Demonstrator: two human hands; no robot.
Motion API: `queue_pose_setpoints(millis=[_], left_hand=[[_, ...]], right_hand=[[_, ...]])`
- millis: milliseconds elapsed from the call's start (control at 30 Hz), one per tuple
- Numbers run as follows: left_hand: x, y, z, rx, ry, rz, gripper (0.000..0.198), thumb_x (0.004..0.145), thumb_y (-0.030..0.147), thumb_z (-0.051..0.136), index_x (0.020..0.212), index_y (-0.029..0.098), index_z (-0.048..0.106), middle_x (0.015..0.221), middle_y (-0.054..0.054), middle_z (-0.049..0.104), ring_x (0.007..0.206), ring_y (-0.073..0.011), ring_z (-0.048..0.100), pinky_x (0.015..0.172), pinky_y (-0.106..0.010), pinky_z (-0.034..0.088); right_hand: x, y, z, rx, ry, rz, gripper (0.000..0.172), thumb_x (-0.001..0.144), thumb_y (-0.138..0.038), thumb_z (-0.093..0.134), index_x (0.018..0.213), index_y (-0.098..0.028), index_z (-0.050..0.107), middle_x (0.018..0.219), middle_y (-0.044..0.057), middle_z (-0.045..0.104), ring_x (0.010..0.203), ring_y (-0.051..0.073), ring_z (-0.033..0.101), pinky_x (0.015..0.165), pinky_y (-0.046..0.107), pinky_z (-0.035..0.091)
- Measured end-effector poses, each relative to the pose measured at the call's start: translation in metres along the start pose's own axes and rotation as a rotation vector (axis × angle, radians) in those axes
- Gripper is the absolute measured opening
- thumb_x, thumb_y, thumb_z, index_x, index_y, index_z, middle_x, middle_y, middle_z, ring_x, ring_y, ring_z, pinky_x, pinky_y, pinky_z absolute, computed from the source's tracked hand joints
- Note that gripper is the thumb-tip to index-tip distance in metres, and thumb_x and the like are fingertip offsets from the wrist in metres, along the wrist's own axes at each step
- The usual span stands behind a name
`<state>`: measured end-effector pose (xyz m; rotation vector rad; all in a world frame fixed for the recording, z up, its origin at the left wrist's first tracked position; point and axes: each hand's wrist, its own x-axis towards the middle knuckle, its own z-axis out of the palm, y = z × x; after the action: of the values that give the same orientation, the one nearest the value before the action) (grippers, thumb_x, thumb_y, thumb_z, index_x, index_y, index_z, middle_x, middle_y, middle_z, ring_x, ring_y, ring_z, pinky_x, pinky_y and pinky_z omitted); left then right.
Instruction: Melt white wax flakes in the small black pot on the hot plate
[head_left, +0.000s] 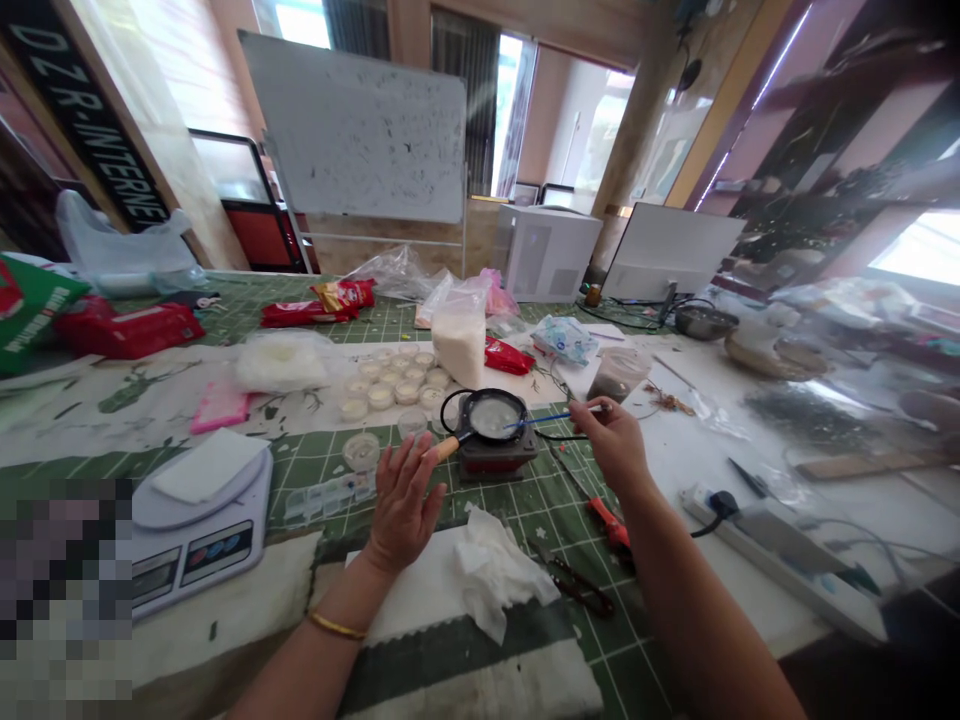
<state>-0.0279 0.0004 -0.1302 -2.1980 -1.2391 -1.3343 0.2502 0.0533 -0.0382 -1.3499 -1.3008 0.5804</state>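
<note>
Green cutting mat (pixel 622 650), saucepan (pixel 491 417), whiteboard (pixel 352 125) beyond

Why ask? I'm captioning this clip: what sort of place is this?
Probably a small craft workshop or teaching room: a white whiteboard on a metal stand, a green gridded cutting mat, a white digital scale, and rows of small clear cups.

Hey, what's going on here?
A person is working at a table covered with a green cutting mat. Their left hand is at the wooden handle of a small black pan on a hot plate. Their right hand holds a thin blue stick over the pan. Small cups stand nearby.
</note>
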Motion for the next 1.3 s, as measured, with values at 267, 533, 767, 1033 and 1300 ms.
queue_pose_setpoints(millis=[267,533,767,1033,1300], left_hand=[[-0.001,-0.001,0.001,0.002,0.001,0.008,0.064,0.083,0.016,0.051,0.140,0.021,0.023,0.136,-0.015,0.042,0.130,-0.0291,0.031,0.105,-0.055,0.023],[0.000,0.000,0.000,0.009,0.001,0.013,0.063,0.084,0.016,0.050,0.140,0.022,0.022,0.138,-0.014,0.041,0.131,-0.0280,0.030,0.106,-0.054,0.022],[-0.001,0.000,0.000,0.019,-0.005,0.016,0.063,0.084,0.017,0.050,0.140,0.023,0.023,0.138,-0.013,0.042,0.131,-0.0274,0.030,0.106,-0.053,0.022],[-0.001,0.001,0.000,0.002,-0.007,0.019,0.064,0.084,0.017,0.049,0.141,0.023,0.021,0.136,-0.014,0.043,0.131,-0.0278,0.030,0.105,-0.054,0.022],[-0.001,0.001,-0.001,0.008,-0.011,0.013,0.062,0.085,0.017,0.048,0.140,0.023,0.022,0.137,-0.013,0.043,0.131,-0.0269,0.030,0.106,-0.053,0.021]], right_hand=[[-0.021,0.013,-0.010,0.036,0.044,0.035,0.030,0.070,-0.048,0.063,0.065,-0.019,0.058,0.054,0.000,0.060,0.053,0.014,0.053,0.056,0.026,0.039],[0.016,-0.014,-0.012,-0.222,0.159,-0.120,0.026,0.069,-0.044,0.061,0.067,-0.019,0.057,0.054,0.000,0.058,0.059,0.017,0.055,0.067,0.033,0.040],[0.020,-0.067,0.013,-0.730,-0.142,-0.406,0.022,0.077,-0.037,0.052,0.065,-0.019,0.054,0.058,0.001,0.061,0.063,0.018,0.058,0.085,0.042,0.032],[-0.002,-0.088,-0.004,-0.317,-0.149,-0.421,0.020,0.082,-0.039,0.052,0.079,-0.020,0.054,0.067,0.001,0.067,0.066,0.016,0.062,0.071,0.031,0.041],[0.000,-0.060,0.007,-0.502,-0.241,-0.352,0.015,0.082,-0.033,0.050,0.075,-0.021,0.054,0.067,0.001,0.069,0.069,0.019,0.062,0.078,0.036,0.039]])
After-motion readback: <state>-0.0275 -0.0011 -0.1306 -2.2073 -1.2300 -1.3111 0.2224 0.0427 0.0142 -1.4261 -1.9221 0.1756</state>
